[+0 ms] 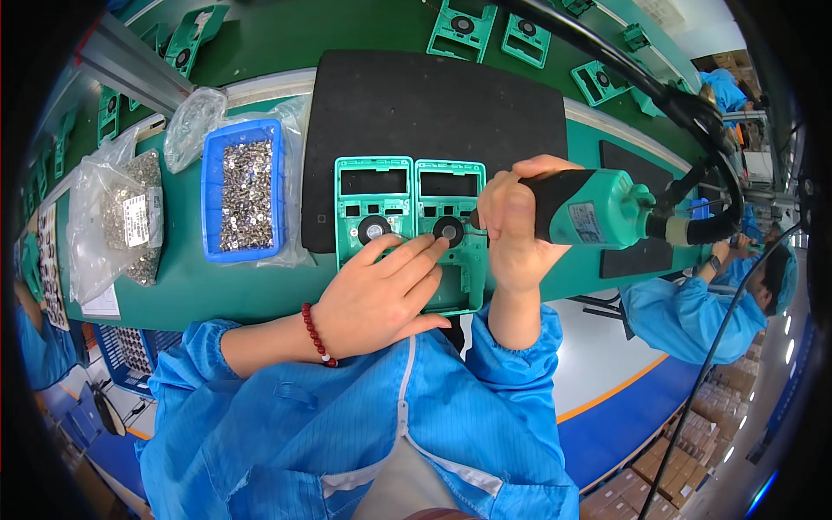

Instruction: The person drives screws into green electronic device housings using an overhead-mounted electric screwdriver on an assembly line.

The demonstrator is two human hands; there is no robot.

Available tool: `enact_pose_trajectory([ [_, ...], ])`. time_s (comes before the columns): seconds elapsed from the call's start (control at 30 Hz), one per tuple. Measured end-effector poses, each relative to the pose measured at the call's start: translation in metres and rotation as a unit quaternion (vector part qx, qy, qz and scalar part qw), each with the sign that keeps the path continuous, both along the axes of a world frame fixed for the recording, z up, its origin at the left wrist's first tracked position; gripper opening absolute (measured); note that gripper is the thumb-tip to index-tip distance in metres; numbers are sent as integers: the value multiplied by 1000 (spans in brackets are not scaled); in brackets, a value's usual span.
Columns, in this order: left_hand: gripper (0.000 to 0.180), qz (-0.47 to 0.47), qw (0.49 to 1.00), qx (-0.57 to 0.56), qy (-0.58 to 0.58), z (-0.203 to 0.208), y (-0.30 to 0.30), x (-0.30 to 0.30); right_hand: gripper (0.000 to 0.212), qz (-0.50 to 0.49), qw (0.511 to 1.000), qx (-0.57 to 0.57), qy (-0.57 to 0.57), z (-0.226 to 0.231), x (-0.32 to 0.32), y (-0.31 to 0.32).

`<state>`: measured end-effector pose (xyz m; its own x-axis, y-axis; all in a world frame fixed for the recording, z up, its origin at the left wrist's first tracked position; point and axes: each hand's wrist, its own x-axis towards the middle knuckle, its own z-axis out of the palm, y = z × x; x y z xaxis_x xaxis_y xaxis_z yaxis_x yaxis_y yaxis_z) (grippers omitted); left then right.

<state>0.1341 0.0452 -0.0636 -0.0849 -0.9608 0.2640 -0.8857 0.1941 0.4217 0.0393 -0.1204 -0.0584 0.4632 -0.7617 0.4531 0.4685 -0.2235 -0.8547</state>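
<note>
Two green plastic housings lie side by side at the near edge of a black mat, the left housing [379, 199] and the right housing [472, 276]. Each has a rectangular window and a round black speaker, the left speaker [374, 228] and the right speaker [448, 230]. My left hand [381, 290] rests across both housings with its fingers stretched out, fingertips at the right speaker. Wrapped around a green and black electric screwdriver [594, 208], my right hand [516, 221] holds it sideways, its front end beside the right speaker. Whether the bit touches a screw, I cannot tell.
A blue tray [206, 195] of small metal screws stands left of the black mat [433, 113], beside a clear bag [130, 217] of metal parts. More green housings [462, 26] lie beyond. A cable [711, 234] runs from the screwdriver; a co-worker [693, 316] sits at right.
</note>
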Motion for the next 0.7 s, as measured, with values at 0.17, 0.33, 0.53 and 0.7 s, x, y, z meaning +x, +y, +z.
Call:
enact_pose_trajectory([
  [0.17, 56, 8, 1000, -3, 6, -2, -1, -2, 26, 39, 998, 43, 3, 3, 1, 3],
  [0.33, 54, 6, 1000, -12, 3, -1, -1, -2, 26, 56, 998, 39, 16, 1, -1, -4],
  [0.53, 55, 12, 1000, -23, -6, 0, 2, -2, 27, -14, 998, -12, 67, 17, 9, 21],
  [0.7, 54, 17, 999, -28, 36, 7, 5, -3, 31, -73, 994, -50, -60, 35, 0, 27],
])
